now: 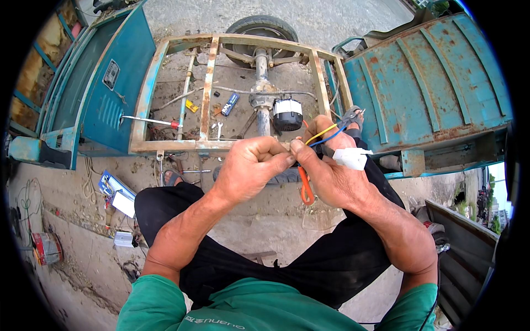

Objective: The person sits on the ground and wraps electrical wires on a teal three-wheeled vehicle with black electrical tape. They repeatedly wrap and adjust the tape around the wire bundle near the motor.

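Note:
Above the near rail of a rusty frame, my left hand [248, 165] and my right hand [337, 174] meet at the fingertips. The left one is closed in a pinch; what lies in it is hidden by the fingers. My right hand is closed around a yellow wire [322, 134] and a blue wire [326, 140]. A white plastic connector [352, 158] rests against the back of that hand. Below the fingertips hangs an orange loop [307, 190], perhaps wire or a tool handle; I cannot tell which. A black and silver motor [288, 114] sits just beyond the hands.
The metal frame [207, 88] carries an axle [261, 83] with a wheel [262, 34] at its far end. Teal body panels [430, 83] stand at both sides. A screwdriver [154, 121], a wrench [220, 131] and a blue box [230, 103] lie around the frame.

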